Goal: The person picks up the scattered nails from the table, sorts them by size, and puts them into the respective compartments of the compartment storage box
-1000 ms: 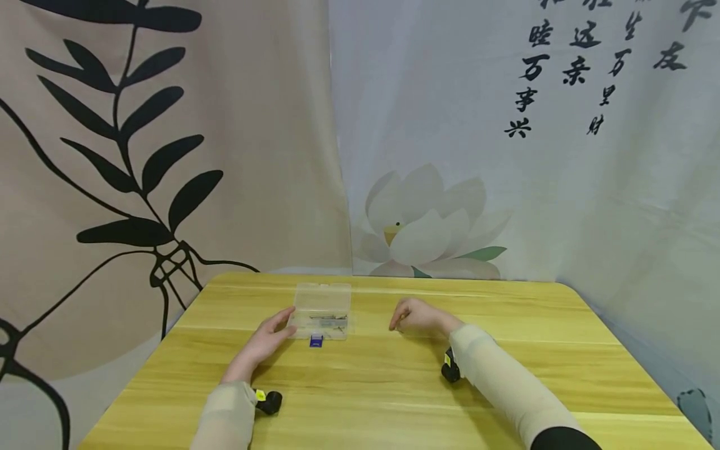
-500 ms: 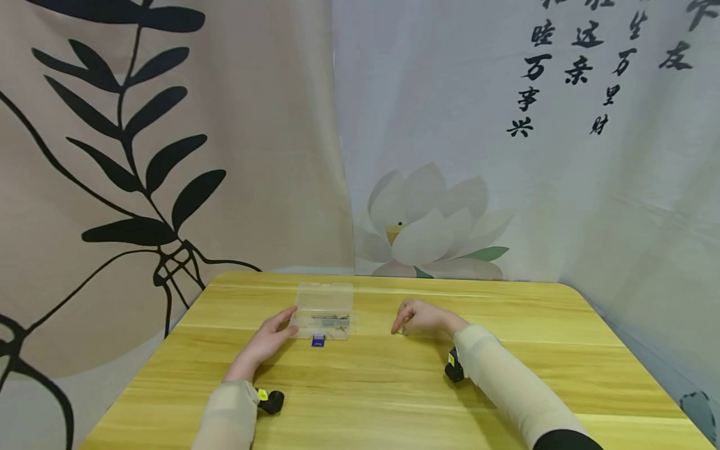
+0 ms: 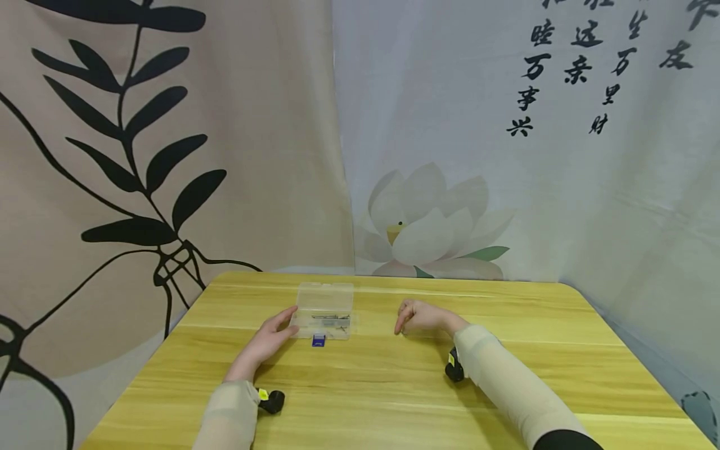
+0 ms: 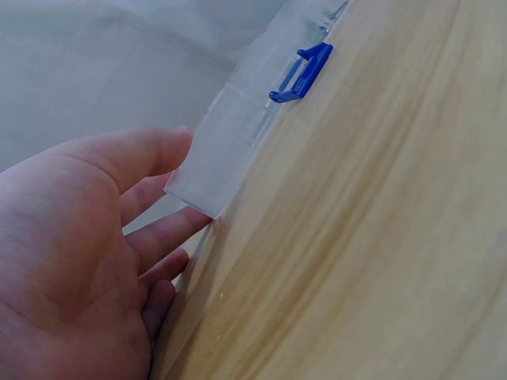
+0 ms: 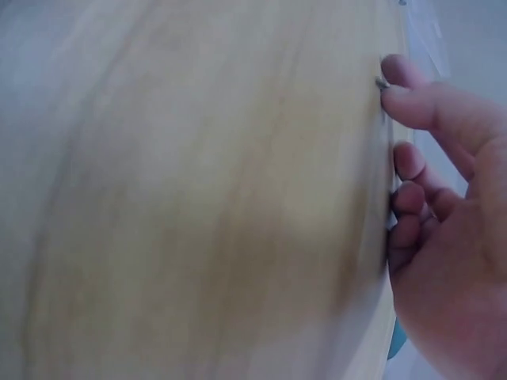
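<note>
A clear plastic box (image 3: 323,297) with a raised lid and a blue latch (image 4: 305,75) sits toward the back of the table. Thin dark metal pieces (image 3: 330,317) lie inside it. My left hand (image 3: 267,337) holds the box's left end, thumb at the near corner and the other fingers along its side. To the right of the box, my right hand (image 3: 424,315) is low over the tabletop. Between its thumb and index finger it pinches a small grey metal piece (image 5: 382,82), mostly hidden by the fingertips. The other fingers are curled in.
The wooden table (image 3: 360,394) has its back edge just behind the box. A printed cloth (image 3: 270,137) hangs behind the table. Small black cameras sit at the left wrist (image 3: 272,402) and right wrist (image 3: 453,367).
My right fingertips have shifted slightly to the right, staying low at the table. The left hand keeps its place on the box, and the head view has moved a little.
</note>
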The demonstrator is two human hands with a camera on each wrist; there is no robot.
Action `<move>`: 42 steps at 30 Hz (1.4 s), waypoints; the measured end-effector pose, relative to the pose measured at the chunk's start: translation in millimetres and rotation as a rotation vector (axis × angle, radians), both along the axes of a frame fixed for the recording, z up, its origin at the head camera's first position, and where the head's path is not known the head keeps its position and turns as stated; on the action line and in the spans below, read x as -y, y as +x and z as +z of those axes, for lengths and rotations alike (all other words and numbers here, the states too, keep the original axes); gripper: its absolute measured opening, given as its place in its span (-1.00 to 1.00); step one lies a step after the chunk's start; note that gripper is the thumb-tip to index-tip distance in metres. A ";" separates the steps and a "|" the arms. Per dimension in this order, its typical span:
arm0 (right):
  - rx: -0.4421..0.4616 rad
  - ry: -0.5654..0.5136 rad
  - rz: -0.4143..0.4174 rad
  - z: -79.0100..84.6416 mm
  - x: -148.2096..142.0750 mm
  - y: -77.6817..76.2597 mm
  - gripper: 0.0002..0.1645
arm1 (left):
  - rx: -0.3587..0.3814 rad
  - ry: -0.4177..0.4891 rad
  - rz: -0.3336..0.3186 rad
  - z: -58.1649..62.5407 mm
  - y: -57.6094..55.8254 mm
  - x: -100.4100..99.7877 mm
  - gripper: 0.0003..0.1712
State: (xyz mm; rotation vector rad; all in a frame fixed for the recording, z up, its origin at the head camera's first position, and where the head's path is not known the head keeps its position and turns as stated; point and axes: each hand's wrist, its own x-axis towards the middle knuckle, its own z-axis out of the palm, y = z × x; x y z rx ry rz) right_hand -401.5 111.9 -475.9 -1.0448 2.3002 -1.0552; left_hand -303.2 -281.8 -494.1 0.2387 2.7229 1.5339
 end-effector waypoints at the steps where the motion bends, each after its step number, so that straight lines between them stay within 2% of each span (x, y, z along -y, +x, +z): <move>1: -0.015 0.005 -0.003 0.0 -0.2 -0.3 -0.85 | 0.001 0.000 0.000 0.1 -0.1 -0.3 -0.33; 6: -0.078 0.018 -0.018 1.5 -5.1 -0.7 -0.87 | 0.000 -0.007 0.009 0.0 0.0 -1.0 -0.32; 10: -0.091 0.005 -0.035 0.7 -12.5 -1.9 -0.88 | 0.000 -0.008 0.018 -0.8 -0.8 -0.5 -0.33; 24: -0.047 -0.055 -0.038 -4.6 -16.8 -4.3 -0.88 | 0.007 0.003 0.008 -0.6 -0.2 0.0 -0.33; 42: -0.085 0.013 -0.055 -4.7 -16.0 -8.7 -0.89 | -0.014 0.004 -0.002 -0.2 1.1 -0.2 -0.34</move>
